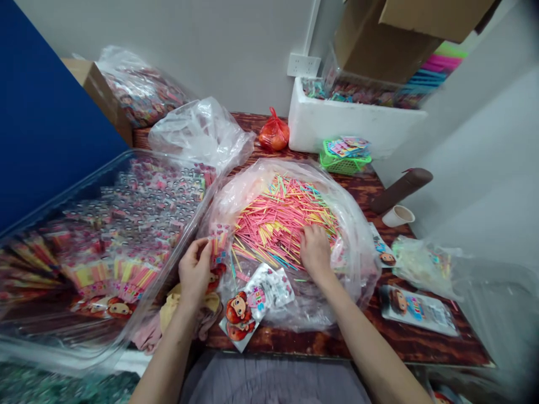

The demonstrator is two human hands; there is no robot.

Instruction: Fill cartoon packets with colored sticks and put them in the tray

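Head view: the left hand (195, 275) is gripping a small printed packet (219, 242) between thumb and fingers, at the left of the heap, with pink and yellow showing in it. The right hand (316, 252) is resting, fingers curled, on the near side of the loose coloured sticks (282, 210); whether it is closing on any, the inspector is unable to tell, its fingertips being hidden. These sticks are lying in a spread-open plastic bag (365, 247) on the dark wooden table (303, 343). On the completed side, by judgement, a clear tub (162, 281) to the left is holding a great many filled packets (130, 219). On the outstanding side, the heap is lying large and mostly pink, apparently sufficing for many more. Printed sachets (256, 303) are lying across the bag's near edge, their contents not showing. Progress is appearing substantial but incomplete, the gripped packet counting as the unit in hand, whether sealed or unsealed not being discernible
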